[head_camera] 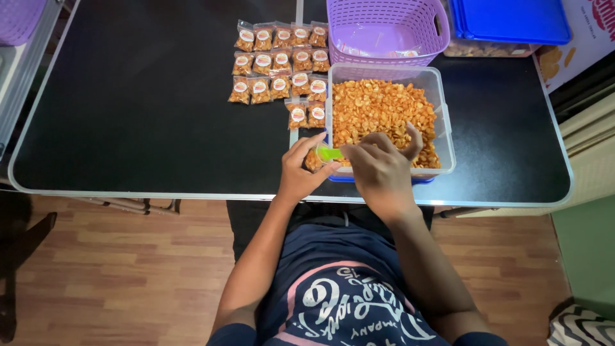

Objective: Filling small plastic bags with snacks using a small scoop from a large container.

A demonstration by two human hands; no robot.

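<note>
Left hand and right hand pinch one green scoop; fifteen packets at eleven o'clock of one tub.

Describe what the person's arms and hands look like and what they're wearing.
Both arms are bare from above the elbow down, with no gloves, rings, watch or bracelets visible on the left hand or the right hand. Short dark navy sleeves show at the bottom edge, part of a navy T-shirt with a pink curved line and white lettering.
</note>
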